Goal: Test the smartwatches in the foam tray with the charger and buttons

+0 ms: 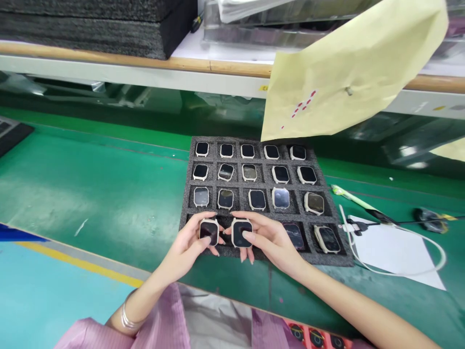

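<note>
My left hand [189, 241] grips a smartwatch case [209, 230] with a dark screen and pale frame, its thumb on the glass. In my right hand [267, 237] is a second smartwatch case [240, 228] of the same look, thumb also pressed on the screen. Both are held side by side, a little apart, over the front row of a dark foam tray [250, 186]. Rows of similar strapless watch cases sit in the tray's square pockets, such as one watch [328, 239] at the front right. My hands hide part of the front row.
Right of the tray lie a white sheet [399, 257], a white cable [439, 261] and a green pen [350, 194]. A yellow paper [327, 92] hangs from the shelf edge over the tray's back. Black foam blocks [83, 24] rest on the shelf. A red tray [308, 334] shows below the table edge.
</note>
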Demonstrator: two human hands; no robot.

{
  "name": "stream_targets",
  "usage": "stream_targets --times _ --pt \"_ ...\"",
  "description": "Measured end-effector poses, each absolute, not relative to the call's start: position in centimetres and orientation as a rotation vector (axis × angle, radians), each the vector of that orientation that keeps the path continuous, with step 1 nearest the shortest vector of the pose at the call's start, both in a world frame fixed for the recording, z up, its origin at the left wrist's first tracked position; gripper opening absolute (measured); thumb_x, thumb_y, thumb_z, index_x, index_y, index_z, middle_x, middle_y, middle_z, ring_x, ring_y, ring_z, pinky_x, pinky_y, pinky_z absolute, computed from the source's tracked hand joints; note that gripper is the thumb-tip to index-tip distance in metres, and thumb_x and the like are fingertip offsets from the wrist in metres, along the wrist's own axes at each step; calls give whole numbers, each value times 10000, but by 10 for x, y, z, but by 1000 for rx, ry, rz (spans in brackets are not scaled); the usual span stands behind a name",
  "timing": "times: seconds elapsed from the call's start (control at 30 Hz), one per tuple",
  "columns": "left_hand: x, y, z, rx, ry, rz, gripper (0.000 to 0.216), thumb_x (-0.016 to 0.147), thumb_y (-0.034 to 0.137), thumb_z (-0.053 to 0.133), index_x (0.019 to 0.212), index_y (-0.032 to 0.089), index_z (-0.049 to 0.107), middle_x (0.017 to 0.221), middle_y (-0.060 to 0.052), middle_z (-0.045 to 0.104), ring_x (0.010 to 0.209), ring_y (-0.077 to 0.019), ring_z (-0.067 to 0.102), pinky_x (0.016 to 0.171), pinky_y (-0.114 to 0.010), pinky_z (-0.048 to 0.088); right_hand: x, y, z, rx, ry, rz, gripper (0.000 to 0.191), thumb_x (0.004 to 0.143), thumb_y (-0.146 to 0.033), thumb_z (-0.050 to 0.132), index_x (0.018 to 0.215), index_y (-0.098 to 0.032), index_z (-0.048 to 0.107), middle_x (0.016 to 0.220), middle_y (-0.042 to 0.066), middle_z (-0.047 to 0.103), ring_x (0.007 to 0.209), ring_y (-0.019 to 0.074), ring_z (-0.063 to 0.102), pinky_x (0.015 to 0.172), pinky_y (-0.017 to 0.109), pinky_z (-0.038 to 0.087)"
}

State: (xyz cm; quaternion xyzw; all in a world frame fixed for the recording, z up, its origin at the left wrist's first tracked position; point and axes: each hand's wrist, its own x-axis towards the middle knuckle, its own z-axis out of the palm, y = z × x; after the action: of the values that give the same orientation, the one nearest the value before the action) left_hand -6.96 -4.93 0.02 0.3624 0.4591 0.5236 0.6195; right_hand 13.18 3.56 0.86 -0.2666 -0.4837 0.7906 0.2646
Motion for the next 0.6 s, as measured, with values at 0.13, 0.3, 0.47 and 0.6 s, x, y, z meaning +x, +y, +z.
stream_targets --times 0.13,0.3,0.47,0.6 --pt "-67 -47 5 908 1214 1193 402 820 174 668 1188 220 514 821 13 536 665 -127 562 537 -206 468 130 37 9 -628 -1303 2149 427 916 -242 653 1330 -219 552 1104 117 693 702 177 714 530 257 573" --pt "-68 -47 8 992 1307 1127 279 825 159 644 1079 198 535 738 49 459 588 -92 451 554 -204 402 131 38 9 -560 -1309 2157 296 913 -241 667 1209 -233 651 1034 73 668 684 151 712 567 247 581" --pt "-64 -45 8 981 1245 1105 267 818 142 621 1063 198 531 760 51 442 563 -76 426 527 -199 381 133 38 9 -591 -1321 2187 336 863 -268 728 1184 -191 661 1000 66 648 631 143 696 557 267 584" --pt "-56 -38 7 909 1136 1160 277 826 213 644 1072 197 518 778 53 468 464 -40 366 444 -194 328 133 37 8 -588 -1295 2214 407 853 -262 743 1232 -180 619 812 30 677 639 150 691 563 263 574"
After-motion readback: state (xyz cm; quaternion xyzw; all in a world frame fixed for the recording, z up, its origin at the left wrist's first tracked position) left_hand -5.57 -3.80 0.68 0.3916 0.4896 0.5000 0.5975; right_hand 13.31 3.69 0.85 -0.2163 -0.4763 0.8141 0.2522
